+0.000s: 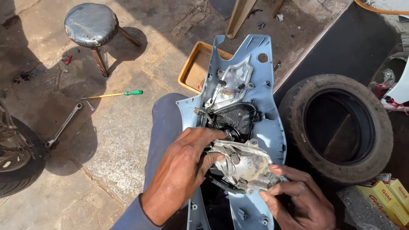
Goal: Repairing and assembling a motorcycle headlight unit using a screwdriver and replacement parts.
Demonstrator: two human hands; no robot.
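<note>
A light blue scooter body panel lies inside-up across my lap. Two silvery lamp housings sit in it: an upper one and a lower one, with black wiring between them. My left hand lies over the left side of the lower housing, fingers curled on its edge. My right hand grips the same housing from the lower right, thumb on its rim.
On the concrete floor lie a green-handled screwdriver and a spanner. A round stool stands at the back left. A wooden tray sits behind the panel. A tyre lies right, yellow boxes beside it, a wheel far left.
</note>
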